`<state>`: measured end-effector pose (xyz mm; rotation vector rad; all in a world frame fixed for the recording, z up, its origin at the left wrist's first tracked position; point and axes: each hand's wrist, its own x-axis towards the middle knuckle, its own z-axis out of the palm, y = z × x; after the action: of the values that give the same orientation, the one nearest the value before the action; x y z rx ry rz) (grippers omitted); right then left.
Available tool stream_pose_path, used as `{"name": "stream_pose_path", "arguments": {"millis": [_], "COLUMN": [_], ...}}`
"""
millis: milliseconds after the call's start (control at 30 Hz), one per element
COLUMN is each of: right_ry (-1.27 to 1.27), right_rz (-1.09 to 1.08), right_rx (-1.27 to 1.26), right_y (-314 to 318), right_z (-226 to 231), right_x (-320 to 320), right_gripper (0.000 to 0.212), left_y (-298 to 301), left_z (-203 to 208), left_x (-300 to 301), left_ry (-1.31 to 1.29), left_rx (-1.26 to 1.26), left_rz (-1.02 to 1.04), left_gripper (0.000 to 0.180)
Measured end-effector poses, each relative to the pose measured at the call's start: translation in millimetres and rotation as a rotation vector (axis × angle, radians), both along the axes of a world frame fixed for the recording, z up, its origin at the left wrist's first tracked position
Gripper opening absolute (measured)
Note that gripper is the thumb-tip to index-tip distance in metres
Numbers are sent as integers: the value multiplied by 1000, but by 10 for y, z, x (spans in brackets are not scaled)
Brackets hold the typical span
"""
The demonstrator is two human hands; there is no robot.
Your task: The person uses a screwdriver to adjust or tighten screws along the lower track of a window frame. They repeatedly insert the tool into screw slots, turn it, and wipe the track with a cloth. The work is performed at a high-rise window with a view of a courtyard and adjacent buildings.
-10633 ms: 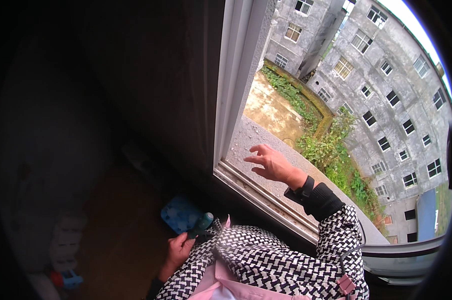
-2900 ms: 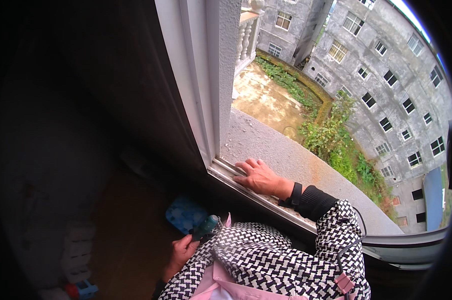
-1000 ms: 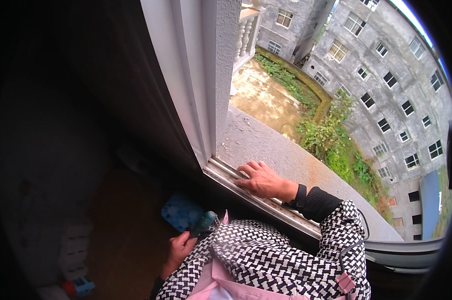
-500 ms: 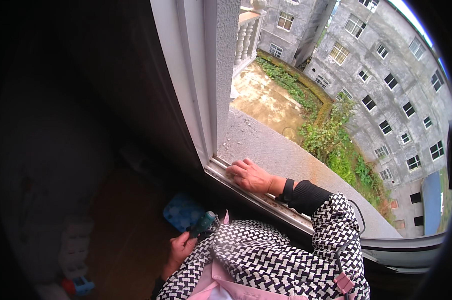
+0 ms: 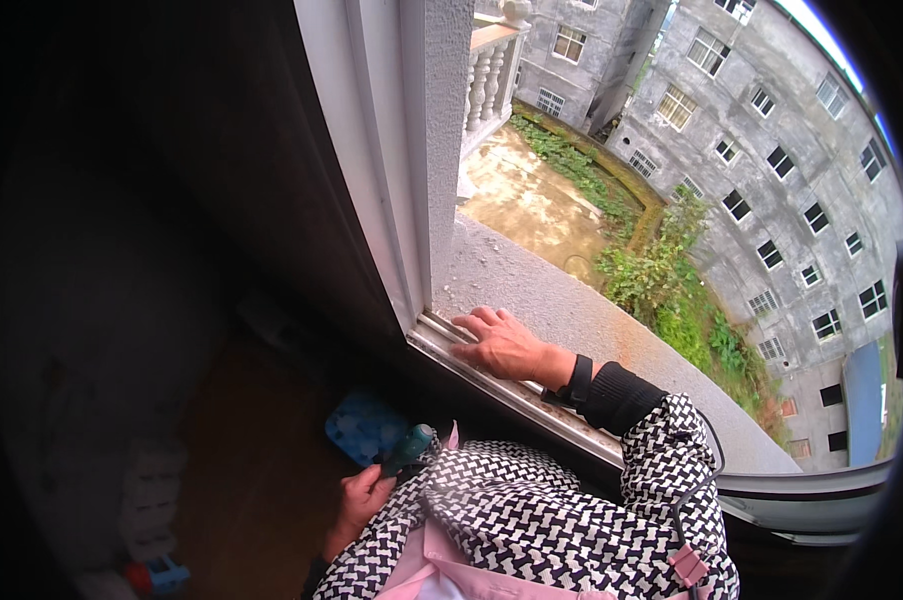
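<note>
My right hand [image 5: 510,346] rests palm down over the metal window track [image 5: 582,428], close to the corner where the track meets the upright white frame [image 5: 377,170]. Its fingers are apart, and I see nothing in them; the thumb side reaches down into the track. Dirt specks line the track's grooves. Low in front of my body, my left hand [image 5: 358,502] is closed round a dark green tool handle [image 5: 409,449] with a rounded, paler end. The rest of that tool is hidden by the hand and the patterned sleeve.
Outside the track lies a rough grey ledge [image 5: 542,290] with crumbs of grit, dropping to a yard far below. A grey building [image 5: 702,130] stands opposite. Indoors, a blue patterned object [image 5: 360,425] and a red-and-blue item [image 5: 162,575] sit on the dark floor.
My right hand has lifted slightly, and its fingers have spread from a more curled pose. The left hand still holds the green tool handle in about the same place.
</note>
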<state>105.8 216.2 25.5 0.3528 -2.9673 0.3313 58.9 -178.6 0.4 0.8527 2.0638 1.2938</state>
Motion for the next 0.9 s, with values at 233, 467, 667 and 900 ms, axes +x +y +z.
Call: {"name": "stream_pose_path", "arguments": {"millis": [233,467,667,900], "right_ry": [-214,-260,-41,108], "right_rz": [-28,-114,-11,87], "right_rx": [101,335,245,-112], "right_y": [-76,-225,-175,207], "right_z": [-51,60,-48,50], "right_x": [230,240,237,49], "right_gripper": [32,39,25,9], "left_y": [-21,-67,-89,-75], "left_z": [-172,-211,-147,-102], "left_x": [5,-4,36,11], "left_ry": [23,66,19,22], "left_rx": [31,-13,9,14], "left_rz": [30,13,36,24], "left_gripper": [18,18,19,20]}}
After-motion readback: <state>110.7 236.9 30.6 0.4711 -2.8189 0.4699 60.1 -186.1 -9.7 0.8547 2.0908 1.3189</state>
